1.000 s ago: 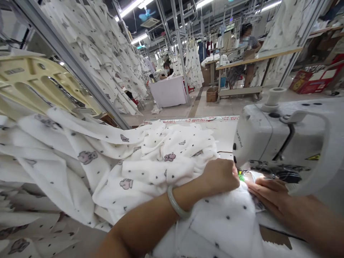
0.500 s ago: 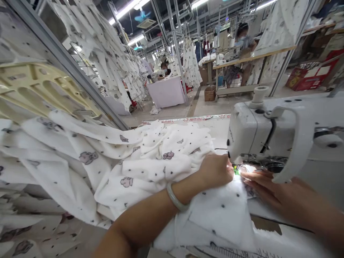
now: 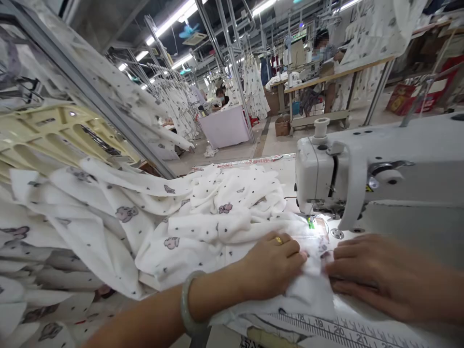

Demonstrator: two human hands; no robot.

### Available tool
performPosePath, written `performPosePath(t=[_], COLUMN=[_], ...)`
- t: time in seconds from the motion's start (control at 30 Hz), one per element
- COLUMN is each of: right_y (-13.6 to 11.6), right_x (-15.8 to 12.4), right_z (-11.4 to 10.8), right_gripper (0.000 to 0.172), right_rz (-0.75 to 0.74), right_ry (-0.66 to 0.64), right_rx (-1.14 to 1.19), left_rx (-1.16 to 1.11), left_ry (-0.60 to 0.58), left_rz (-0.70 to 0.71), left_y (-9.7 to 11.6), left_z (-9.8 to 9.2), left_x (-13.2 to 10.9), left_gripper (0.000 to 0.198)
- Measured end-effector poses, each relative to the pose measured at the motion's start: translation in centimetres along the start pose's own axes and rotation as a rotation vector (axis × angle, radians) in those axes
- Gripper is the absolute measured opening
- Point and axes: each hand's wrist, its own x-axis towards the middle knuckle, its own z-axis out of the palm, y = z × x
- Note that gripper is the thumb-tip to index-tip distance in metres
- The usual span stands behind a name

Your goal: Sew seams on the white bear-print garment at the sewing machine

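Observation:
White fleecy fabric (image 3: 203,227) with small dark spots and grey-pink animal prints is bunched over the table left of a white sewing machine (image 3: 313,171). My left hand (image 3: 270,266), with a ring and a pale bangle, is closed on the fabric in front of the needle area, fingers curled. At the fabric's right edge, my right hand (image 3: 380,278) is slightly blurred, its fingertips pinched on the cloth. The machine's lamp lights the cloth by a small green part (image 3: 311,222) near the presser foot. The needle itself is too small to make out.
A measuring scale (image 3: 322,326) runs along the table's front edge. Cream plastic slats (image 3: 54,140) and a metal post (image 3: 94,92) stand at left, with more fabric hanging over the side. Farther back are a co-worker (image 3: 326,53), a wooden-edged table (image 3: 340,75) and a red box (image 3: 416,99).
Both hands have drawn back from the needle area toward the table's front, the left one turning palm down. The cloth by the presser foot is now uncovered. The view has shifted slightly.

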Motion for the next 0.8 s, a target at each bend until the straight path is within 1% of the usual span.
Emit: performPosePath(t=[0.07, 0.1, 0.17, 0.23, 0.27, 0.3, 0.33, 0.4, 0.47, 0.53, 0.57, 0.63, 0.7, 0.73, 0.8], right_y=[-0.1, -0.2, -0.4, -0.6, -0.7, -0.8, -0.8, -0.9, -0.7, -0.4, -0.2, 0.3, 0.9, 1.2, 1.5], right_x=[0.4, 0.4, 0.2, -0.1, -0.2, -0.3, -0.4, -0.4, -0.5, -0.6, -0.7, -0.8, -0.7, -0.7, -0.5], right_z=[0.7, 1.1, 1.8, 2.2, 2.3, 2.3, 2.3, 2.2, 2.1, 2.1, 2.0, 2.0, 2.0, 2.1, 2.3], right_gripper=[0.024, 0.024, 0.023, 0.023, 0.022, 0.022, 0.021, 0.021, 0.021, 0.016, 0.014, 0.014, 0.016, 0.019, 0.027], right_rz=[-0.056, -0.072, -0.057, -0.032, -0.026, -0.021, -0.022, -0.032, -0.048, -0.056, -0.055, -0.055, -0.053, -0.054, -0.06], right_ry=[-0.053, -0.075, -0.107, -0.134, -0.136, -0.138, -0.138, -0.134, -0.118, -0.056, 0.006, 0.162, 0.307, 0.343, 0.342], right_rx=[0.059, 0.084, 0.112, 0.121, 0.121, 0.122, 0.128, 0.14, 0.152, 0.143, 0.121, 0.031, -0.106, -0.17, -0.265], left_rx=[-0.113, -0.216, -0.441, -0.574, -0.586, -0.567, -0.525, -0.374, -0.172, -0.008, 0.034, 0.05, 0.025, 0.012, -0.003], left_ry=[0.094, 0.14, 0.252, 0.353, 0.38, 0.385, 0.36, 0.272, 0.198, 0.191, 0.204, 0.224, 0.23, 0.233, 0.244], left_rz=[-0.081, -0.134, -0.275, -0.373, -0.366, -0.315, -0.236, -0.075, 0.024, 0.053, 0.057, 0.054, 0.05, 0.047, 0.046], left_y=[-0.4, -0.8, -1.5, -2.1, -2.1, -2.1, -1.9, -1.2, -0.5, 0.0, 0.2, 0.3, 0.2, 0.1, -0.1], left_z=[1.1, 1.2, 0.6, -0.6, -1.0, -1.3, -1.4, -0.9, 0.1, 1.0, 1.4, 1.8, 2.0, 2.0, 2.2], left_x=[0.4, 0.7, 1.2, 1.7, 1.8, 1.9, 1.9, 1.9, 1.9, 1.8, 1.7, 1.6, 1.6, 1.5, 1.4], left_gripper=[0.022, 0.019, 0.016, 0.018, 0.019, 0.019, 0.019, 0.016, 0.014, 0.014, 0.014, 0.018, 0.024, 0.027, 0.031])
